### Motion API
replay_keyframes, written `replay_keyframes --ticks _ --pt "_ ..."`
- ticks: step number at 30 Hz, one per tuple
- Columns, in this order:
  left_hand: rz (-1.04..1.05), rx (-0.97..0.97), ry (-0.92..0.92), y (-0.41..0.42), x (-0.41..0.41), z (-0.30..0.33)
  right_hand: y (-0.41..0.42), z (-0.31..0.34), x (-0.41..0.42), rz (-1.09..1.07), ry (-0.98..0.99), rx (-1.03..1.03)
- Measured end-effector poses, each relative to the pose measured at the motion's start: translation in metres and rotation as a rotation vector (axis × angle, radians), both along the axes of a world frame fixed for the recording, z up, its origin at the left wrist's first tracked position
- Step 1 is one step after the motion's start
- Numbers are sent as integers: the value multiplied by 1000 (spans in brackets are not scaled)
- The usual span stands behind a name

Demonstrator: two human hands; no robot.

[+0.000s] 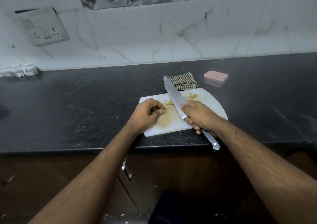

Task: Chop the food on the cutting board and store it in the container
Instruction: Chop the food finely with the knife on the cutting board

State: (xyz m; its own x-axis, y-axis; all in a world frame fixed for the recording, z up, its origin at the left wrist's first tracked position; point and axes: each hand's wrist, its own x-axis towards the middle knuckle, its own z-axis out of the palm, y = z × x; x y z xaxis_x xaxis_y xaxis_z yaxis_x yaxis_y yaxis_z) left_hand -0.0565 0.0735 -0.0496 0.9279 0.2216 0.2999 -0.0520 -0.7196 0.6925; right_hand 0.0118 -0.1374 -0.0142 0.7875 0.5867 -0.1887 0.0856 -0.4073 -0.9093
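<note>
On the white cutting board (212, 102), the left hand (145, 114) pinched a food piece (164, 111); just beside it, the right hand (199, 115) gripped the knife (175, 98), container (215, 76) well beyond.

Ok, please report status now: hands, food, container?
Right hand grips knife. Left hand pinches food piece on board. Container lidded, behind. Nothing blocking.

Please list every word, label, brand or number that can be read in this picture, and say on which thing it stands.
None can be read.
Pink lid of the container: a small mark, too blurred to read.
Knife: no marking shows on its blade.
Socket plate: no text shows.
</note>
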Motion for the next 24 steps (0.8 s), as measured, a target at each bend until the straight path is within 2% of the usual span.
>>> replay_keyframes --ticks 6,13,18,24 --pt "-11 -106 -18 0 0 -2 0 0 -1 2 -3 5" --pt "-12 -18 -25 2 2 -1 1 0 0 -8 0 -8" --pt "-11 -95 -11 3 1 -3 0 0 0 -8 5 -4" --pt "-18 -49 -13 2 0 -1 1 -1 1 -13 13 -9"
